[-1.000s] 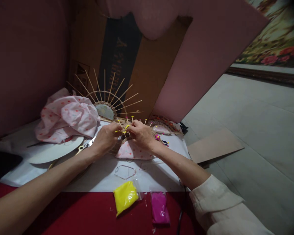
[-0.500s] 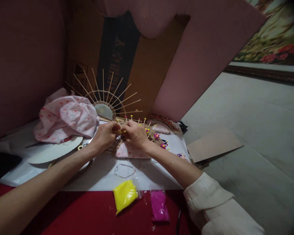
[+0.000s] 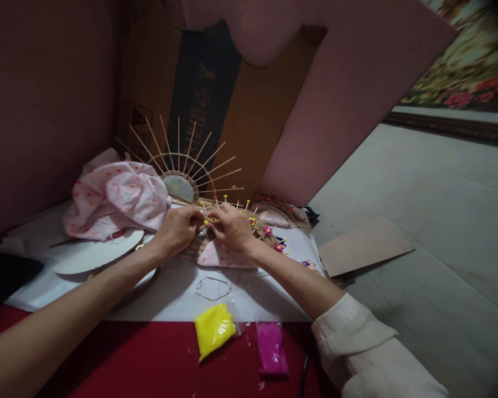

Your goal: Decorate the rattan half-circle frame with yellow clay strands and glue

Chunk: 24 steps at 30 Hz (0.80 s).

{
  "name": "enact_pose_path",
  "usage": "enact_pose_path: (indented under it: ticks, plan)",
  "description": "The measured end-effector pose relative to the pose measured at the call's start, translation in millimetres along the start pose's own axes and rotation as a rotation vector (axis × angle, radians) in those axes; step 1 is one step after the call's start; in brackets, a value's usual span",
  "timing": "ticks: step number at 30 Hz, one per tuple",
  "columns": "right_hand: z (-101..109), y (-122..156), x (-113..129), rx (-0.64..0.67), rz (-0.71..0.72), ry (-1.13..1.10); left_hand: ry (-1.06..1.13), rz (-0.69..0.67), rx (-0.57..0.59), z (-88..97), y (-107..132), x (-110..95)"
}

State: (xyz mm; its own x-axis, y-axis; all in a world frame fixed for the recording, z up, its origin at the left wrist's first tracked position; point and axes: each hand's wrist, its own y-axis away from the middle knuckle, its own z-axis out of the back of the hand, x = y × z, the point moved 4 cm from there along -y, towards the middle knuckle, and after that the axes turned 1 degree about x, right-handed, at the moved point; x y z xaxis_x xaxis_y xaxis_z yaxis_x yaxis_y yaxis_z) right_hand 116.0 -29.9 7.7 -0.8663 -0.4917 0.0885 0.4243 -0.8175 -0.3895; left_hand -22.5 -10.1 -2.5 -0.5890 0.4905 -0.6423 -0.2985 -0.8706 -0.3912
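Observation:
A fan-shaped woven piece (image 3: 260, 231) lies on white paper, its sticks tipped with small yellow and magenta knobs and its band carrying magenta-and-yellow flowers. Its base is covered in pink dotted cloth (image 3: 222, 256). At its left end my left hand (image 3: 177, 228) is closed, thumb and finger pinched beside a small yellow bit; what they hold is hidden. My right hand (image 3: 232, 228) rests over the woven band, fingers bent and closed on it near the left fingertips. The two hands almost touch.
Behind stands another fan frame of bare sticks (image 3: 186, 160) against a cardboard box (image 3: 257, 105). Crumpled dotted cloth (image 3: 118, 193) and a white oval disc (image 3: 102, 253) lie left. Yellow (image 3: 213, 331) and magenta (image 3: 271, 348) packets lie in front. A flat board (image 3: 363, 247) is at right.
The view has shifted slightly, so everything sits a little to the right. Both hands stay pinched at the same spot on the woven piece, with only slight finger movement.

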Motion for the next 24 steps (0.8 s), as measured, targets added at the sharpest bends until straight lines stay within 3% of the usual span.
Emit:
enact_pose_path:
  ticks: [6,18,24]
  plan:
    - [0.4,-2.1,6.3,0.047,0.004,0.010,-0.015,-0.033,0.040,-0.7,-0.4,0.9]
    - [-3.7,1.0,2.8,0.009,0.055,0.052,-0.121,-0.050,0.095,-4.6,-1.0,3.5]
    - [-2.6,0.2,4.0,-0.010,0.031,0.067,-0.081,-0.006,0.068,-2.7,-0.6,4.2]
